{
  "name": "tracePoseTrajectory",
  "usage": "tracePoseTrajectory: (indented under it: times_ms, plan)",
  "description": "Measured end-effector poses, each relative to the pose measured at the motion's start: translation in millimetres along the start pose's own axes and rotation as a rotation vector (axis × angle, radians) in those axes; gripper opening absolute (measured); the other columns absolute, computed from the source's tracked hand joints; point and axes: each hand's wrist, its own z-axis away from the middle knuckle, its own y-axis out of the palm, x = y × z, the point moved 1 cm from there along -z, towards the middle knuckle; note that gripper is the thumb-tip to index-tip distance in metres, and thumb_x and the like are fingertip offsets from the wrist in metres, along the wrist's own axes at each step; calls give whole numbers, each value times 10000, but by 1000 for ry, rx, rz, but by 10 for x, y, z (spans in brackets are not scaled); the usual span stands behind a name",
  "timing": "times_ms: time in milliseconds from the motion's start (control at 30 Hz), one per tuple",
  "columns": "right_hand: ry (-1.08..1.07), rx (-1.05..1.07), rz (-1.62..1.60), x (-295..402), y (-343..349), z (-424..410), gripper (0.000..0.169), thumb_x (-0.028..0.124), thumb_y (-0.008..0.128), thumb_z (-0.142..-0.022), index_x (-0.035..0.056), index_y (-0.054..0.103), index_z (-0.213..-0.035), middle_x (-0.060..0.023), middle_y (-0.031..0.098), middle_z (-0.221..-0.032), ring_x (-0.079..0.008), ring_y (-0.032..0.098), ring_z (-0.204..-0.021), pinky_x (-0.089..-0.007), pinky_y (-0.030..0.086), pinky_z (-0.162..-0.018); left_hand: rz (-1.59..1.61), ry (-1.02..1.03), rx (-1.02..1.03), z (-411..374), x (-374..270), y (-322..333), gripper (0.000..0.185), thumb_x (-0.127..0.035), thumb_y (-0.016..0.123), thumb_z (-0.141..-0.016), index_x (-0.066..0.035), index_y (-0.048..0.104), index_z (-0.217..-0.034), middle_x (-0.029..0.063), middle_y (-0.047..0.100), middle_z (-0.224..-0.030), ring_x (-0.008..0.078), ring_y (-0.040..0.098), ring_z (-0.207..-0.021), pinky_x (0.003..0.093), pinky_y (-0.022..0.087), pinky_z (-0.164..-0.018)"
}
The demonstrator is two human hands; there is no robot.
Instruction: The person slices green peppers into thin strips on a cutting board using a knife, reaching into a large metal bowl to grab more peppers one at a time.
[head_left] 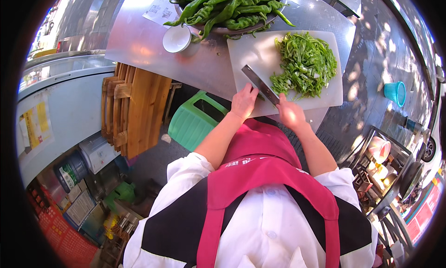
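My right hand (291, 112) grips the handle end of a cleaver (260, 84), whose blade slants up and left across a white cutting board (249, 52). Just left of the blade, my left hand (245, 100) rests at the board's near edge with its fingers bent. A small piece of green pepper (260, 96) shows between its fingertips and the blade; the rest of that piece is hidden. Right of the cleaver lies a heap of sliced green peppers (308, 64).
A large bowl of long whole green peppers (233, 8) stands behind the board on the metal table (139, 41), beside a small white bowl (176, 39). Below the table's left side are a green plastic stool (195, 121) and folded wooden furniture (146, 111). A turquoise bucket (394, 93) stands right.
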Motion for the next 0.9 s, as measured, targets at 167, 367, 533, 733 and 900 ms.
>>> tracePoseTrajectory:
  times_ms: [167,367,533,733,900]
  plan:
    - [55,54,30,-12,-320,-17,264,173,471,-907,17,420,-1114,-236,635,-760,-431,616,-715,-529,476,-638,17,122,-27,-78,-95,81,172,-51,546,-737,-55,566,-908,101,501,-899,275,585,-839,369,521,-669]
    - [23,106,24,163,-389,-7,288,148,527,-884,-7,420,-1102,-253,616,-710,-445,602,-685,-530,467,-620,49,142,-60,-37,-82,132,179,-48,543,-736,-37,567,-913,101,509,-910,270,573,-850,359,517,-694]
    - [-2,-39,-26,146,69,-57,247,150,504,-893,5,415,-1071,-256,614,-692,-437,610,-663,-524,471,-591,65,204,-41,-32,-65,112,176,-44,543,-727,-37,567,-901,93,523,-931,264,570,-849,352,518,-716]
    - [12,75,-15,340,-243,-204,408,21,481,-785,-80,407,-1173,-252,632,-740,-406,638,-694,-499,501,-611,30,235,-20,-22,-21,107,165,-48,548,-711,-45,565,-875,87,524,-907,258,568,-843,344,520,-718]
    - [-10,-49,-58,251,131,-262,411,30,471,-798,-78,397,-1188,-244,626,-699,-418,628,-651,-506,497,-592,16,258,-31,10,-25,107,147,-48,548,-706,-51,566,-852,83,519,-883,251,557,-812,331,516,-698]
